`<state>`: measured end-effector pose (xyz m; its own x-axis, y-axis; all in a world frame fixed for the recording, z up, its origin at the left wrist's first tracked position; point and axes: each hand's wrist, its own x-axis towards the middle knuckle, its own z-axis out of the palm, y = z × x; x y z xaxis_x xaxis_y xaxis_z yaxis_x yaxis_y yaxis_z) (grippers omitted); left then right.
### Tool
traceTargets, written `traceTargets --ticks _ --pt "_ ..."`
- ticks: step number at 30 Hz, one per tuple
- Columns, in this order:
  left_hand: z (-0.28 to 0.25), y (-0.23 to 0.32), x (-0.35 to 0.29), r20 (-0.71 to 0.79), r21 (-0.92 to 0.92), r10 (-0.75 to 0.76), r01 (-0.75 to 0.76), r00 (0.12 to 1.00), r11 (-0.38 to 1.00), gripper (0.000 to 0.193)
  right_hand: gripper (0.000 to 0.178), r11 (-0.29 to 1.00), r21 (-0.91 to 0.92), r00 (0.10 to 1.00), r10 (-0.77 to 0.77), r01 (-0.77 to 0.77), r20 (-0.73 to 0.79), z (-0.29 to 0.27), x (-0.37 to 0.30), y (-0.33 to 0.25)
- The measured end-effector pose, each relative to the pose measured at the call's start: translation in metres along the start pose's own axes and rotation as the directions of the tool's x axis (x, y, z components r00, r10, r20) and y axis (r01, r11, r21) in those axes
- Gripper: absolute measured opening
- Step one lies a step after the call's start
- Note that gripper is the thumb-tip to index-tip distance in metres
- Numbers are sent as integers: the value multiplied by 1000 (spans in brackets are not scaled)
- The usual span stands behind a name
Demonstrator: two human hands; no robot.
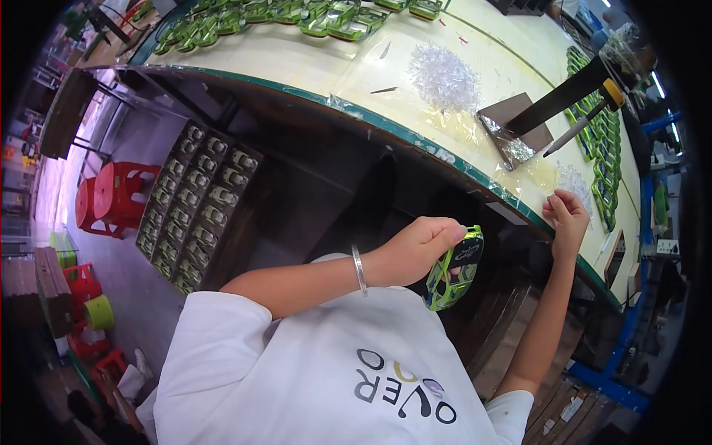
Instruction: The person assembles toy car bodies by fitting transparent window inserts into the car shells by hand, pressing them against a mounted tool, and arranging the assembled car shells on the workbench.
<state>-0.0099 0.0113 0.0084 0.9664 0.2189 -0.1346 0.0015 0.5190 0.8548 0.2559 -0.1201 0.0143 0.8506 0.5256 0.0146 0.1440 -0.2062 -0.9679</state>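
My left hand [424, 248], with a silver bangle on its wrist, grips a bright green toy car body shell [454, 271] with dark windows. The shell is held in front of my white shirt, below the table edge. My right hand [568, 222] is raised at the table's edge, thumb and fingers pinched together; whatever they hold is too small to make out. Just beyond its fingertips lies a small heap of clear plastic pieces [573, 182]. A larger heap of clear pieces [445, 78] lies farther left on the cream tabletop [297, 70].
A black post on a brown base plate [532, 119] stands on the table, beside a yellow-and-black tool [586, 122]. Rows of green shells [326, 18] line the far left, more [607, 170] the right. Below are a tray of car bodies [196, 200] and red stools [119, 193].
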Motion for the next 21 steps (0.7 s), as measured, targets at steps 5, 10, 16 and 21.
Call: traceTargets --ticks 5,10,16,21 --pt "-1 -2 1 31 18 -4 3 1000 1000 29 16 951 -308 998 -15 34 64 -11 7 -5" --pt "2 1 1 24 49 -5 4 1000 999 28 11 620 -778 995 -36 99 98 -15 9 -18" --pt "3 5 -5 7 168 110 -109 994 980 28 7 902 -425 997 -73 81 35 -6 -30 -42" --pt "8 13 -8 41 394 161 -164 986 904 22 12 922 387 961 -126 21 248 41 -112 -51"
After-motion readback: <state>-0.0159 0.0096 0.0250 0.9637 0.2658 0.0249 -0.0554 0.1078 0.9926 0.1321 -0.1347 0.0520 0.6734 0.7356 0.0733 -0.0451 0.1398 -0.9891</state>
